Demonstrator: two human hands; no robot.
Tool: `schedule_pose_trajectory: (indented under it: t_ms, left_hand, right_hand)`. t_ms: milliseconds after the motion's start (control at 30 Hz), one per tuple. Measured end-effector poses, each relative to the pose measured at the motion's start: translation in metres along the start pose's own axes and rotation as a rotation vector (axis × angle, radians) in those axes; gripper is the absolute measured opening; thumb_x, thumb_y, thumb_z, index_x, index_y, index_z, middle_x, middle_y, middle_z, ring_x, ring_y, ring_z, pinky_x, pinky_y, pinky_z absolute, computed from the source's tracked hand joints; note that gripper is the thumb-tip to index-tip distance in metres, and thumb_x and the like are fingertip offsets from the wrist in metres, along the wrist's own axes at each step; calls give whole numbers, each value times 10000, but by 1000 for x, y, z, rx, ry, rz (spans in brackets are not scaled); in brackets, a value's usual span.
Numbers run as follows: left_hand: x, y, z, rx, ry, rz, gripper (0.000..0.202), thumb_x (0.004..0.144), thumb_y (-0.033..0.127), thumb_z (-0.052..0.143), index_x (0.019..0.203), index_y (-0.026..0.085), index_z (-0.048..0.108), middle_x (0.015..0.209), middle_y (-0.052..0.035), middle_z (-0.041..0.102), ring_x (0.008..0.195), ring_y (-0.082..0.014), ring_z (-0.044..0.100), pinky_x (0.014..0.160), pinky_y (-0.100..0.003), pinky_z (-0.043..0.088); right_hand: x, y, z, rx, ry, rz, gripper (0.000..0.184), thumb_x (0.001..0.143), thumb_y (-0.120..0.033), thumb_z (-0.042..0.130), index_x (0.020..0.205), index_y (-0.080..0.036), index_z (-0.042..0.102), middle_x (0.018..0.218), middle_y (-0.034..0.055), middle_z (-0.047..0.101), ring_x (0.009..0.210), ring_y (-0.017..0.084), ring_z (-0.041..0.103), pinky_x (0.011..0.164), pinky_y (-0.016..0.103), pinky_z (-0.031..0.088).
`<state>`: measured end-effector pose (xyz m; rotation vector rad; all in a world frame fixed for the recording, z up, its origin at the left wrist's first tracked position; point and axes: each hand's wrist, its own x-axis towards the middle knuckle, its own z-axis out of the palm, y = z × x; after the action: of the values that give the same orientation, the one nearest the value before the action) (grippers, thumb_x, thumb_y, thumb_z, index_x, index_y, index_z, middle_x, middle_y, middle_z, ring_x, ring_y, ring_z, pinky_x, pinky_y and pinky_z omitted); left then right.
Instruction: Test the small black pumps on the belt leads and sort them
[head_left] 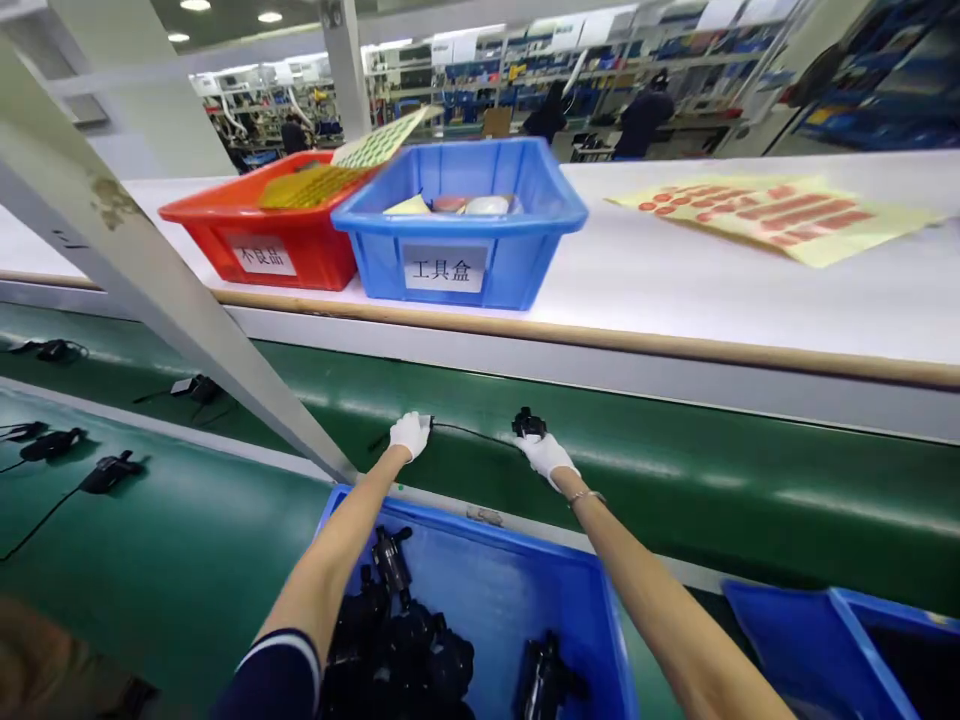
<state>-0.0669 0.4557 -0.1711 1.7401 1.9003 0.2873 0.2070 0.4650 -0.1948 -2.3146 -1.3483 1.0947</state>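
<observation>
Both of my hands wear white gloves and reach over the green conveyor belt [720,470]. My right hand [547,456] is closed on a small black device with a cable [529,422], whose top stands out past the fingers. From it a thin black cable [472,431] runs left to my left hand [410,434]. That hand's fingers are closed around the cable near its end, and a dark piece shows beside them. Below my arms, a blue bin [510,560] holds several black cylindrical parts [391,562], heaped mostly on its left side.
Several corded black devices [112,472] lie on the green surfaces at left. On the white shelf stand a red bin [285,235] and a blue toolbox bin [457,230], with a yellow sticker sheet [780,215] to their right. A slanted metal post [172,290] crosses the left side.
</observation>
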Motion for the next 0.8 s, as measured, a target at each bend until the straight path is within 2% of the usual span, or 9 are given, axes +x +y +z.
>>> schedule_pose_trajectory:
  t_ms: [67, 200, 267, 333, 433, 500, 600, 700, 800]
  left_hand:
    - [-29, -12, -3, 29, 44, 25, 394, 1026, 368, 605, 1380, 197, 587, 1421, -120, 606, 1256, -278, 618, 1073, -520, 520]
    - [-131, -39, -6, 98, 33, 15, 338, 1077, 292, 440, 1361, 247, 616, 1384, -77, 661, 1287, -219, 615, 1133, -349, 463]
    - [-176, -50, 0, 149, 14, -87, 383, 1059, 297, 454, 1402, 190, 585, 1335, -131, 684, 1233, -273, 654, 1075, -380, 495]
    - [-203, -57, 12, 193, 1, -223, 487, 1047, 339, 473, 1465, 94, 514, 1281, -217, 688, 1190, -354, 669, 1027, -462, 504]
    - [-207, -60, 36, 200, -47, -411, 620, 985, 406, 611, 1445, 5, 504, 1204, -272, 691, 1179, -417, 656, 1031, -553, 478]
    - [-195, -57, 52, 147, -95, -507, 597, 934, 420, 708, 1392, 65, 565, 1236, -214, 689, 1190, -374, 652, 1065, -568, 469]
    - [-179, -49, 67, -6, -120, -613, 457, 960, 413, 698, 1336, 167, 612, 1348, -124, 644, 1220, -297, 632, 1076, -557, 493]
    - [-177, -43, 68, -255, -88, -665, 413, 977, 379, 684, 1328, 171, 616, 1383, -122, 620, 1230, -292, 626, 1046, -536, 531]
    - [-189, -41, 52, -609, -37, -648, 393, 982, 356, 681, 1323, 171, 613, 1344, -114, 639, 1161, -268, 660, 984, -492, 574]
  right_hand:
    - [15, -4, 22, -47, -60, 32, 347, 1017, -366, 677, 1283, -146, 645, 1241, 100, 680, 1034, 220, 703, 879, 402, 617]
    - [24, -10, 47, -119, -146, 45, 364, 1013, -354, 685, 1301, -136, 640, 1274, 117, 670, 1078, 236, 696, 916, 421, 608]
    - [19, -12, 49, -144, -166, 1, 360, 1009, -350, 689, 1297, -139, 643, 1290, 116, 667, 1111, 246, 687, 950, 451, 595]
    - [6, -13, 44, -145, -173, -76, 351, 1010, -369, 685, 1277, -143, 656, 1293, 110, 670, 1133, 252, 680, 980, 474, 579]
    - [-32, -7, 27, -88, -153, -210, 342, 1031, -404, 647, 1273, -164, 662, 1289, 99, 681, 1138, 245, 679, 1003, 479, 563]
    - [-69, 4, 14, -31, -132, -279, 339, 1046, -411, 617, 1282, -171, 659, 1260, 93, 700, 1111, 232, 690, 1012, 470, 553]
    - [-136, 34, 4, 45, -145, -340, 313, 1051, -396, 564, 1244, -178, 677, 1106, 67, 761, 991, 212, 729, 1002, 440, 546]
    - [-199, 70, 7, 109, -188, -374, 341, 986, -446, 508, 1145, -219, 706, 1018, 53, 791, 897, 233, 752, 962, 412, 557]
    - [-251, 98, 18, 164, -216, -380, 443, 920, -562, 460, 1093, -235, 703, 1032, 75, 797, 864, 272, 756, 929, 448, 570]
